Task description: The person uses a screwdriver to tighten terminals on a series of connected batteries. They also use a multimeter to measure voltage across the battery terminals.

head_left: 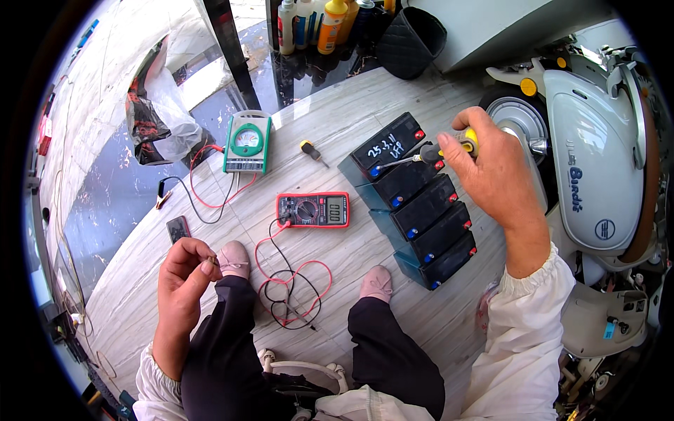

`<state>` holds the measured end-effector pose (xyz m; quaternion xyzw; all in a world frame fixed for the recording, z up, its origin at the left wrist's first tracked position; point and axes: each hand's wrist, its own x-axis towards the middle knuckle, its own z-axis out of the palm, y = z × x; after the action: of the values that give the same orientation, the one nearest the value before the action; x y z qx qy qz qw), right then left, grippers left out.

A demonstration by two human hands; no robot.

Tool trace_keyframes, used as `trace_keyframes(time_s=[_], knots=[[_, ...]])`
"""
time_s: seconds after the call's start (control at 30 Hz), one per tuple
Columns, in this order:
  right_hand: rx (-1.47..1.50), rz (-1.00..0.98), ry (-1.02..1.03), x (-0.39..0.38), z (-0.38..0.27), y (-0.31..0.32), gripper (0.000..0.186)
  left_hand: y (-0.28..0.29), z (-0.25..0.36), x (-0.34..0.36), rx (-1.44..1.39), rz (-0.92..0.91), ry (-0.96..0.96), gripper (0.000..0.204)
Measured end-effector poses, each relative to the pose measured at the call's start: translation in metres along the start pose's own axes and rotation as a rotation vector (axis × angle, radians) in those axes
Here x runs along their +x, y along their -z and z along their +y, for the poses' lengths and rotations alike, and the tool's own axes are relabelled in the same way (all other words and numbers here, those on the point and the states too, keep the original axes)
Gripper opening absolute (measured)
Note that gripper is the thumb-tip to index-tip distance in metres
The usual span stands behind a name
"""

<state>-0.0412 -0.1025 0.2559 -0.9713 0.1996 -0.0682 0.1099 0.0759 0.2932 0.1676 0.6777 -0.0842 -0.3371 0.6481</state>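
Observation:
My right hand (pixel 491 168) grips a yellow-handled screwdriver (pixel 469 142), its shaft reaching left to a blue terminal (pixel 376 170) on the nearest-to-back black battery (pixel 384 140), which has white handwriting. It is one of several batteries (pixel 432 231) in a slanting row, each with blue and red terminals. My left hand (pixel 186 284) pinches a small brassy piece (pixel 213 260), too small to name, above my left leg. Between my hands lies a red multimeter (pixel 312 209) with tangled red and black leads. A green-framed analogue tester (pixel 247 142) and a short screwdriver (pixel 313 153) lie behind it.
A phone (pixel 178 228) lies left of my knee. A crumpled plastic bag (pixel 165 116) is at the back left. Bottles (pixel 331 24) and a black quilted container (pixel 411 42) stand at the back. A silver scooter (pixel 597 154) and loose body panels (pixel 600 316) crowd the right side.

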Motion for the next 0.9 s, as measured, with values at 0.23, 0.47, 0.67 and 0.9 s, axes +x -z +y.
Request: trace_keyframes(time_s=[0.23,0.47,0.67,0.9], knots=[[0.04,0.107,0.154,0.003,0.008,-0.005,0.025,-0.001,0.0,0.0,0.0,0.003,0.003,0.022],[-0.002,-0.217,-0.185,0.005,-0.011,0.01,0.028,0.0,0.0,0.0,0.009,0.006,0.004,0.023],[0.038,0.025,0.207,0.001,0.002,0.0,0.025,-0.002,0.0,0.001,-0.001,-0.002,-0.005,0.023],[-0.036,-0.19,-0.114,0.008,-0.014,0.011,0.03,0.001,0.001,0.0,-0.007,0.002,0.0,0.022]])
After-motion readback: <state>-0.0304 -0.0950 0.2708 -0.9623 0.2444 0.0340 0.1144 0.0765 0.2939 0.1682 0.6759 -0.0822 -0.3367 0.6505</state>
